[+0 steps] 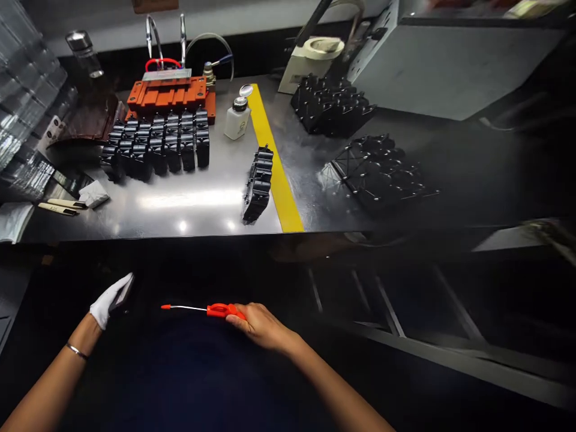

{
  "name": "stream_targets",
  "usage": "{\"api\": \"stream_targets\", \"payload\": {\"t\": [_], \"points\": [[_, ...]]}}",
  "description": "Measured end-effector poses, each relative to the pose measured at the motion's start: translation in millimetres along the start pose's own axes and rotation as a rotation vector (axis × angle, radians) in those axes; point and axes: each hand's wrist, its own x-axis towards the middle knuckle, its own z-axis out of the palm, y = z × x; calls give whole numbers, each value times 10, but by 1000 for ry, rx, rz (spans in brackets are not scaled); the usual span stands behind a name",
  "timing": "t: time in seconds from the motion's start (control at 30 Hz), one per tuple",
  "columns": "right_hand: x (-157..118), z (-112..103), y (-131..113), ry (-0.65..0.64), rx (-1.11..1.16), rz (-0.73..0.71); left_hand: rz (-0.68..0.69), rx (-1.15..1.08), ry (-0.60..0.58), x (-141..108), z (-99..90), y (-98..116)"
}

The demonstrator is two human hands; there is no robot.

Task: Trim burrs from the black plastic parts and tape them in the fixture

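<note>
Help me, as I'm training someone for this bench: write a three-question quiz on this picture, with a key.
1. Which hand holds the red tool with the thin nozzle?
2. True or false: the left hand wears a white glove.
3. Fill the gap: the strip running across the bench beside the lone black part is coloured ____.

Key:
1. The right hand.
2. True.
3. Yellow.

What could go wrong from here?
The red air gun in the right hand points toward the gloved left hand, so a blast might hit it. A slip could drop the flat piece that hand holds in front of the bench. The lone black part near the bench's front edge might get knocked off.
</note>
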Motion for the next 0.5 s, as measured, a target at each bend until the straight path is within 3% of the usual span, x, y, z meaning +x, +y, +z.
{"api": "stream_targets", "payload": {"t": [0.1, 0.2, 0.27, 0.37, 0.5], "points": [[-132, -17, 264, 59, 247, -70, -9, 222, -144, -341, 66, 327], [-189, 45, 490, 178, 477, -151, 152, 544, -310, -713, 386, 903], [-187, 130, 535, 237, 495, -137, 387, 680, -138, -823, 773, 1360], [-170, 277, 454, 294, 312, -18, 755, 828, 82, -673, 1514, 1961], [-202, 435, 348, 340, 130, 34, 805, 1146, 323, -249, 2407, 2386]]}}
